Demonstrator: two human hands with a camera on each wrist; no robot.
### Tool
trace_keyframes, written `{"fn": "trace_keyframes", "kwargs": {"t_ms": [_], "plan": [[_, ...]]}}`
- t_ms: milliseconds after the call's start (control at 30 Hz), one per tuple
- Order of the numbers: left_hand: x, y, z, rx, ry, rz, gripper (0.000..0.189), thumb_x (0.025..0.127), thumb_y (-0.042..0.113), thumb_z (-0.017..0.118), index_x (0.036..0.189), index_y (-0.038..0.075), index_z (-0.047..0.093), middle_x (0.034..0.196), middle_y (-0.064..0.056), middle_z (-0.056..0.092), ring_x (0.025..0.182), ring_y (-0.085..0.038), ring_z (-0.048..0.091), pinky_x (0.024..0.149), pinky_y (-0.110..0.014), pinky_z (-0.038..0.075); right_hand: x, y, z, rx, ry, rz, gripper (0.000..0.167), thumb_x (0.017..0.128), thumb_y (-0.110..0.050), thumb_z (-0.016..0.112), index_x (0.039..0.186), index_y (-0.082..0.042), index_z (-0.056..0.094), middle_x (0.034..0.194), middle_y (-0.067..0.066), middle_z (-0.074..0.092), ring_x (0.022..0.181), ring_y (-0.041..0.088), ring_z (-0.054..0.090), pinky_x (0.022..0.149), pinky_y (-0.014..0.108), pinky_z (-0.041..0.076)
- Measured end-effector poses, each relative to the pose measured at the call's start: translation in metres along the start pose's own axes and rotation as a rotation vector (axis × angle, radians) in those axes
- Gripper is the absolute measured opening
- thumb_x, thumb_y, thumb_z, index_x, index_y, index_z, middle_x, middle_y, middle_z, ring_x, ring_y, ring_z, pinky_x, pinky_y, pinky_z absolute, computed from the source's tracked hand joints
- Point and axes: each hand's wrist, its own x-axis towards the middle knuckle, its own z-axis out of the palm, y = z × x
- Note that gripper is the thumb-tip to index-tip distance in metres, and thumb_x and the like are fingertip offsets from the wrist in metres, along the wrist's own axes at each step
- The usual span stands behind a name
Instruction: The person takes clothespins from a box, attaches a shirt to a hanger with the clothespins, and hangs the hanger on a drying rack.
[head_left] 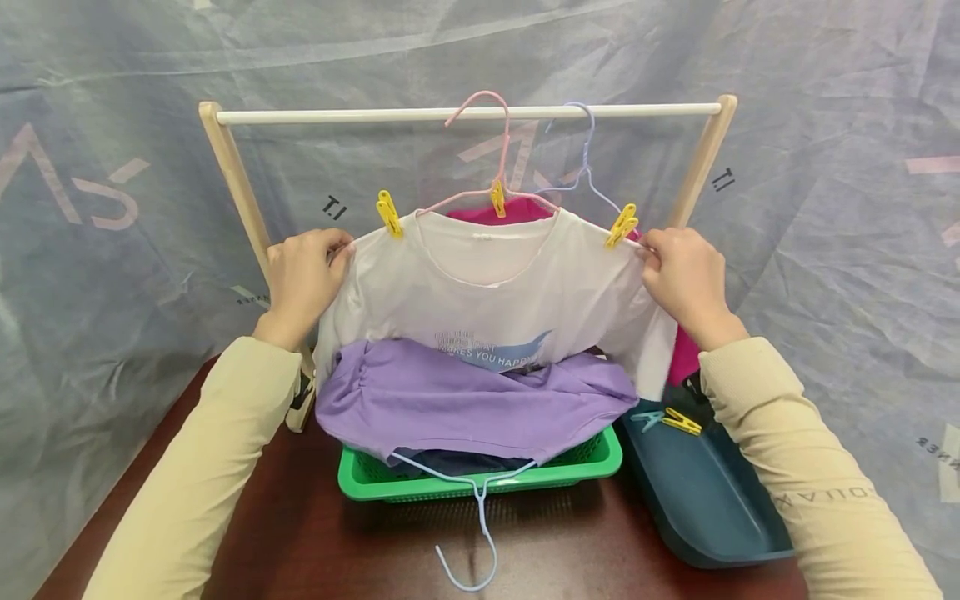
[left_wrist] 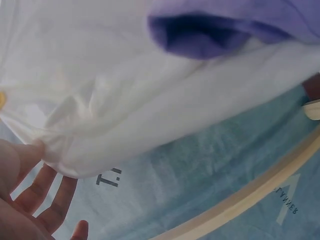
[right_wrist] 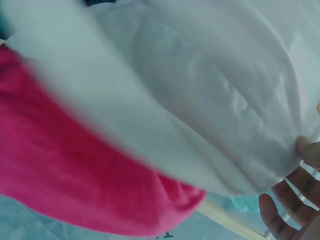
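A white T-shirt (head_left: 517, 310) with a printed front is on a pink hanger (head_left: 504, 158). Its hook overlaps the rail in the head view; I cannot tell whether it hangs there. Yellow clothespins (head_left: 388, 214) grip both shoulders, and another yellow clothespin (head_left: 498, 199) sits at the hanger's middle. My left hand (head_left: 306, 271) pinches the shirt near one sleeve, outside the clothespin. On the opposite side, my right hand (head_left: 688, 279) pinches the other sleeve between thumb and fingers. The left wrist view shows the thumb of my left hand (left_wrist: 35, 185) against white cloth.
Below the shirt, a purple garment (head_left: 472, 400) with a blue hanger (head_left: 480, 517) lies over a green basket (head_left: 480, 486). A dark blue tray (head_left: 712, 492) with clothespins stands right. Behind are the drying rack's rail (head_left: 337, 116) and a magenta garment (right_wrist: 90, 165).
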Motion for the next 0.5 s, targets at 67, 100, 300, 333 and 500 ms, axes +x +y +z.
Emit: {"fn": "trace_keyframes", "kwargs": {"t_ms": [67, 100, 300, 333, 500], "plan": [[0.005, 0.002, -0.001, -0.002, -0.015, -0.014, 0.019, 0.090, 0.024, 0.058, 0.095, 0.010, 0.069, 0.087, -0.012, 0.070, 0.076, -0.034, 0.061, 0.071, -0.052, 0.035, 0.004, 0.000, -0.003, 0.004, 0.009, 0.002, 0.012, 0.078, -0.003, 0.052, 0.077, -0.003, 0.064, 0.069, 0.015, 0.060, 0.067, 0.038, 0.053, 0.052, 0.053, 0.038], [0.007, 0.003, -0.001, -0.002, -0.018, -0.019, 0.020, 0.090, 0.024, 0.057, 0.096, 0.010, 0.069, 0.088, -0.012, 0.070, 0.077, -0.034, 0.061, 0.072, -0.053, 0.035, 0.006, -0.001, -0.004, 0.009, 0.013, 0.005, 0.013, 0.078, -0.003, 0.052, 0.077, -0.003, 0.064, 0.070, 0.015, 0.059, 0.067, 0.038, 0.053, 0.052, 0.053, 0.038], [0.021, 0.008, -0.003, -0.010, -0.009, -0.034, 0.020, 0.090, 0.025, 0.057, 0.096, 0.011, 0.070, 0.091, -0.011, 0.070, 0.079, -0.034, 0.061, 0.071, -0.052, 0.036, 0.014, -0.002, -0.007, 0.048, 0.017, 0.023, 0.013, 0.080, -0.003, 0.053, 0.081, -0.001, 0.065, 0.074, 0.017, 0.057, 0.066, 0.040, 0.053, 0.055, 0.053, 0.038], [0.023, 0.009, -0.003, -0.015, -0.012, -0.038, 0.020, 0.090, 0.025, 0.057, 0.096, 0.011, 0.070, 0.091, -0.011, 0.070, 0.080, -0.034, 0.061, 0.072, -0.053, 0.036, 0.015, -0.002, -0.008, 0.048, 0.017, 0.029, 0.013, 0.080, -0.003, 0.053, 0.081, -0.002, 0.065, 0.075, 0.016, 0.057, 0.065, 0.040, 0.053, 0.055, 0.053, 0.038], [0.032, 0.014, -0.003, -0.024, -0.048, -0.077, 0.021, 0.091, 0.024, 0.056, 0.099, 0.011, 0.070, 0.093, -0.011, 0.070, 0.085, -0.034, 0.061, 0.078, -0.054, 0.033, 0.016, 0.000, -0.010, 0.041, 0.015, 0.051, 0.014, 0.082, -0.006, 0.053, 0.083, -0.004, 0.066, 0.078, 0.014, 0.056, 0.065, 0.039, 0.054, 0.052, 0.053, 0.038]]}}
